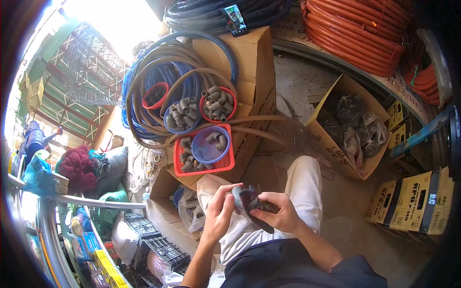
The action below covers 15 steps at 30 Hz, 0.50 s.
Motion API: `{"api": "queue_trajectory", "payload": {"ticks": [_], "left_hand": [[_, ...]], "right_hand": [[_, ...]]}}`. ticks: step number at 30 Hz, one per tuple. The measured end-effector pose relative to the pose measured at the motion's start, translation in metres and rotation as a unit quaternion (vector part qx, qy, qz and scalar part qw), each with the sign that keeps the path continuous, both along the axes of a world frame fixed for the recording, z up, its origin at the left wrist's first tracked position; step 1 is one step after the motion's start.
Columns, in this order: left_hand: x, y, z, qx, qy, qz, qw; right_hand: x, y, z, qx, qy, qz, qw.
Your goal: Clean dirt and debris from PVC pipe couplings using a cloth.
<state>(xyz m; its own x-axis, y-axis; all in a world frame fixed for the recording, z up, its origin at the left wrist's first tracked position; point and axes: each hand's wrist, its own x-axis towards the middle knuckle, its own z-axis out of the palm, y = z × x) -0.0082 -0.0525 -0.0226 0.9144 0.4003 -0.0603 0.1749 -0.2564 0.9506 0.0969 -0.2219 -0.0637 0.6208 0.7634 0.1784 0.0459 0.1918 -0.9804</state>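
Note:
Above my lap, my left hand grips a grey plastic pipe fitting between thumb and fingers. A dark, crumpled rag is bunched in my right hand and meets the fitting's right side, hiding part of it. Just beyond my knees stands a red rectangular plastic basket holding grey pipe fittings. A small purple-blue basket with a few grey elbow fittings rests inside it. Behind are a round blue basket and a round red basket, both filled with grey elbows.
Cardboard boxes support the baskets, with coiled brown and blue hoses behind. A phone leans at the back. An open carton of bagged parts stands right, near orange pipe coils. A metal rail and black crates lie left.

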Motion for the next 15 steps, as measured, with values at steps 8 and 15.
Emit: {"api": "queue_trajectory", "payload": {"ticks": [8,15], "left_hand": [[-0.001,0.008,0.0,0.302,-0.174,-0.024,0.937],[-0.027,-0.018,0.001,-0.102,0.051,0.068,0.991]], "right_hand": [[-0.005,-0.001,0.007,0.056,0.307,0.087,0.946],[0.013,0.012,0.006,0.001,-0.066,0.031,0.997]]}}
